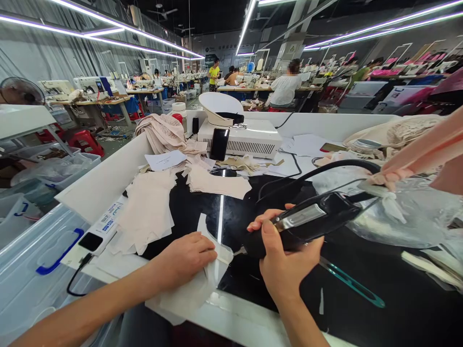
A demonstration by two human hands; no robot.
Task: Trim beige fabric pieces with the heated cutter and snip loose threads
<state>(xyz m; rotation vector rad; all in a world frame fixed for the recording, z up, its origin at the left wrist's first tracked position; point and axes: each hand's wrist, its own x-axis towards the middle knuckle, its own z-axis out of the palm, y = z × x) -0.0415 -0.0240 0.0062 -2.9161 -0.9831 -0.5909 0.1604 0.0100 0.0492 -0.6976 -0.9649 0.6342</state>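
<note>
My right hand (282, 260) is closed round a black hand-held cutting tool (307, 221) with a metal plate on its side and a thick black cable (325, 169) leading back. Its tip (238, 251) touches the edge of a pale fabric piece (208, 270) lying over the near edge of the black table (361, 270). My left hand (186, 258) lies on that fabric piece, fingers curled, pressing it down.
Stacks of cut beige fabric pieces (148, 212) lie at left and further back (217, 183). A white machine (238, 135) stands behind. Teal thread snips (350, 282) lie right of my hand, clear plastic bags (398, 212) beyond. Plastic bins (43, 250) sit left; other people work far back.
</note>
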